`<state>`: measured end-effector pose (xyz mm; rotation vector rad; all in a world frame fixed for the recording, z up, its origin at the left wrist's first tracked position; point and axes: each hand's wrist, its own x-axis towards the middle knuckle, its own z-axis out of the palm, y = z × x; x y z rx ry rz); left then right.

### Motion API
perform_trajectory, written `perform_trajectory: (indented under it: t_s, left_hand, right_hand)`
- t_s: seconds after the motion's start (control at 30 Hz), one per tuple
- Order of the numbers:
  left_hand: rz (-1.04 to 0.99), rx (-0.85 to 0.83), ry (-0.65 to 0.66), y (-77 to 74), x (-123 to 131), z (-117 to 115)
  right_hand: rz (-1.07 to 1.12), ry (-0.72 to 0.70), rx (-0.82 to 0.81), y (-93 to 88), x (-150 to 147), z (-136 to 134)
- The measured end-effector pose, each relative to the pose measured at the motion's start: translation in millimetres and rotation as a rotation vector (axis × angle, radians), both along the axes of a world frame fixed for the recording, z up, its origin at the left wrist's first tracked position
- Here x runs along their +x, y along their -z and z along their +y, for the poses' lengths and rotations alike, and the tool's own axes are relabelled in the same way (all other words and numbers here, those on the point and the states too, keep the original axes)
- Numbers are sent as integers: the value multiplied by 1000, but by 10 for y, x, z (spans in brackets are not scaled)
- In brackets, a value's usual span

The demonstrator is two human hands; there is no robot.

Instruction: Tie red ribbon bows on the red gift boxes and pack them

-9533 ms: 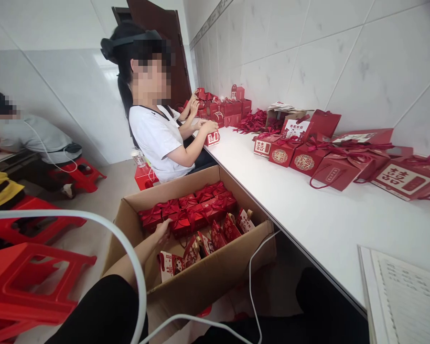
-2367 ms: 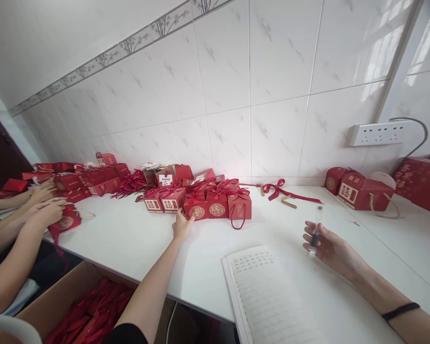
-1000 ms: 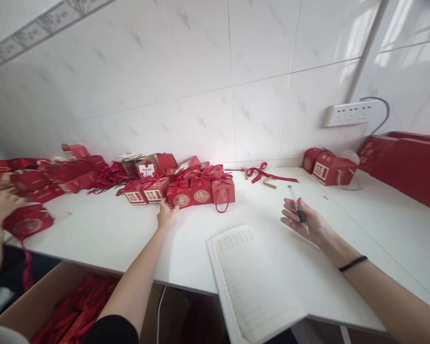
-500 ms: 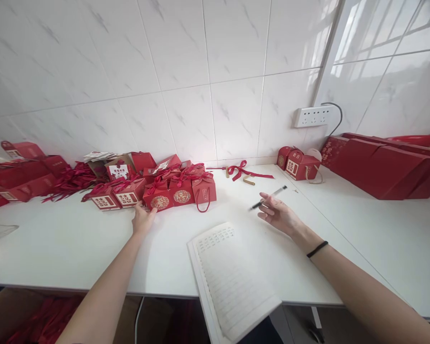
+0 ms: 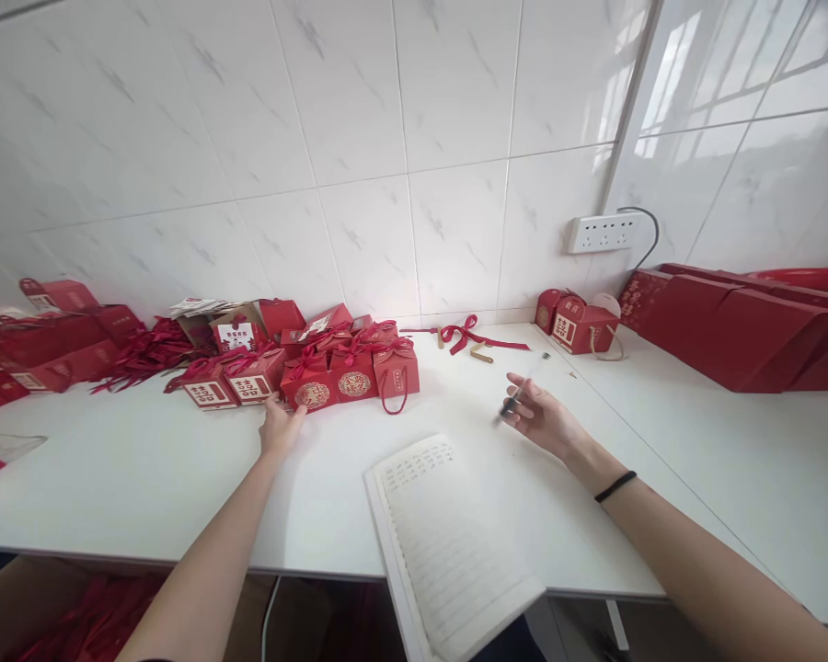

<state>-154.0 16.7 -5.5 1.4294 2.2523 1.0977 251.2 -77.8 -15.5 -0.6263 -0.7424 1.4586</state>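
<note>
White tabletop spreads beneath both forearms, which reach forward from the lower corners of the view. The left hand is stretched out low, back upward, thumb and forefinger parted; its fingertips meet the lower left corner of a red box with a round gold emblem, though whether they grip it or merely touch it I cannot tell. That box sits just beyond these fingers and to their right, upright, with a second emblem box and a corded box in line farther right. A box with a white double-happiness panel stands just beyond them on the left. The right hand is turned partly palm up above the table, fingers loosely curled around a slanting, blurred pen; a black band circles the wrist. Nearer the person than either hand's fingers, and between them, lies an open notebook with handwriting at its top. Beyond the right fingers, toward the wall, is a red ribbon.
</note>
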Motion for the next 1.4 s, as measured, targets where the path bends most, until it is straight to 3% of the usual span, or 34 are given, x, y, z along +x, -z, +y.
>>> perform_trajectory:
  t_s: [1.4]
  left_hand:
    - [4,-5,4,14,-13,15]
  right_hand:
    - [1,33,8,-45,-2,-11]
